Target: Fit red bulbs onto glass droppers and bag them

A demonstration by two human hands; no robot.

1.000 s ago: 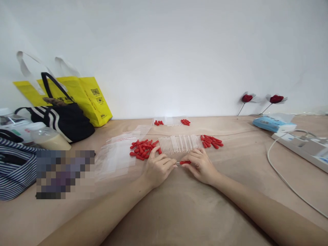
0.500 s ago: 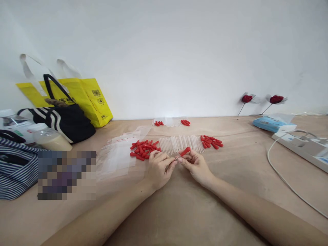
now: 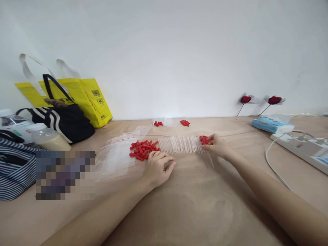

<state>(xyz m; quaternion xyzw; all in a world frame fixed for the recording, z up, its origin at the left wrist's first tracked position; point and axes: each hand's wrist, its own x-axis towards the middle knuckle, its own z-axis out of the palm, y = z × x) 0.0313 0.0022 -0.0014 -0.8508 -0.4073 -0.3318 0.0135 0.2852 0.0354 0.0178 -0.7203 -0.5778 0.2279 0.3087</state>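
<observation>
My right hand is closed at the right end of the row, over the red bulbs there and hiding several of them. A thin clear tube sticks out below its fingers; this is the glass dropper, its red bulb hidden by the hand. My left hand rests on the table with thumb apart and fingers loosely stretched, holding nothing. Just beyond it lies a pile of loose red rubber bulbs. Between the two groups of bulbs, clear thin tubes lie side by side in a row.
Flat clear zip bags lie left of the pile. Near the wall is a bag with red-bulbed droppers. Bags and a bottle stand left. At right are a tissue pack, a power strip and its cable.
My right hand has moved right and away from me, carrying the dropper from between both hands to the right-hand bulbs. My left hand has let go and stayed in place.
</observation>
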